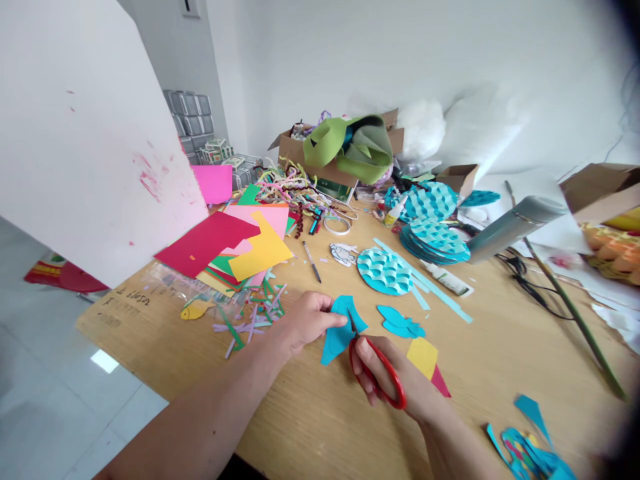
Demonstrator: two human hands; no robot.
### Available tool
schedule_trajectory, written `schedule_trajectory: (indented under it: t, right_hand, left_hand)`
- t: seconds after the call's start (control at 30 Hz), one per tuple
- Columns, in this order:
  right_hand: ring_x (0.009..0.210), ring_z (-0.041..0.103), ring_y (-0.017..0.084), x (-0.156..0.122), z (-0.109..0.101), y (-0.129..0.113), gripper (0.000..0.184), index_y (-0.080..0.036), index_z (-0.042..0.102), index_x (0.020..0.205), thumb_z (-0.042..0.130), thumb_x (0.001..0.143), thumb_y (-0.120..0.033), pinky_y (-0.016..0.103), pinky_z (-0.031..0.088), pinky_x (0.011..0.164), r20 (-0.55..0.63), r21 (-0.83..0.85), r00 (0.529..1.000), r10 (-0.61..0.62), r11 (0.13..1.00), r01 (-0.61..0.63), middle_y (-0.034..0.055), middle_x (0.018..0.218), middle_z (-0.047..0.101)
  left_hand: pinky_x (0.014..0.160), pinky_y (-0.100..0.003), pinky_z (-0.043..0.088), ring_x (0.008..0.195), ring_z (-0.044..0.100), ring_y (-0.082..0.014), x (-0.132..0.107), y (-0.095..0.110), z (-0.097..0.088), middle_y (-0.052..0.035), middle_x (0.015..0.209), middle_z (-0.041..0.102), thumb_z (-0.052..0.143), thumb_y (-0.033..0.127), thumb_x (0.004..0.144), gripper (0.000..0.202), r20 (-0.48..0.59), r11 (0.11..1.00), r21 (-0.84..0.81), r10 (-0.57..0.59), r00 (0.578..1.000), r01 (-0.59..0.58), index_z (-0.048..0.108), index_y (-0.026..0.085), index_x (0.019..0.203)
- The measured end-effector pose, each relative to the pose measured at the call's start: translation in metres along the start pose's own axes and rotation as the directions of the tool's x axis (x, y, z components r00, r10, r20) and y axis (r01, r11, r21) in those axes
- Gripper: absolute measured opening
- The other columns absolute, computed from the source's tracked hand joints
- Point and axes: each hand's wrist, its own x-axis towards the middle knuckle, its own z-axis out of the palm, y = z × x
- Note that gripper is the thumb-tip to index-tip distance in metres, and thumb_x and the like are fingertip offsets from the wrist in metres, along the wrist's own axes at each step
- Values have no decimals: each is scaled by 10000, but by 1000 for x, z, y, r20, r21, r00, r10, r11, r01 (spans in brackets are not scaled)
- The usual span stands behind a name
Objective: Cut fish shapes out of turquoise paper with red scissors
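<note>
My left hand pinches a piece of blue paper between thumb and fingers, just above the table. Red-handled scissors are in my right hand, with fingers through the loops. Their blades meet the right part of the blue paper; how far apart they stand is hard to make out. To the right lies a blue paper cutout shaped like a fish or leaf. Beyond my hands rests a round blue disc covered in wavy paper strips.
Coloured paper sheets and thin paper scraps lie to the left. A pen, a glue bottle, a stack of blue discs and a grey bottle are farther back. Blue offcuts sit at the lower right.
</note>
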Motion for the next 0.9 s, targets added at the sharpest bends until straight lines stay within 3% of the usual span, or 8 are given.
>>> schedule_trajectory:
  t: [0.5,0.9]
  right_hand:
    - [360,472,86,-2,1,-8,654,-192,471,663,345,792,-820,213,309,397,-19,8,999,42,999,-42,-55,471,459]
    - [324,439,73,-1,2,-4,615,-190,474,643,337,863,-748,210,304,389,-38,20,999,-3,1000,3,-59,403,456]
  left_hand:
    - [479,-226,217,464,331,-62,-1,2,0,42,546,513,641,343,590,222,0,1000,-13,-10,1000,10,621,143,683]
    - [450,-215,213,441,336,-53,-1,0,0,53,531,487,669,379,605,267,-12,999,-32,-19,1000,18,609,149,726]
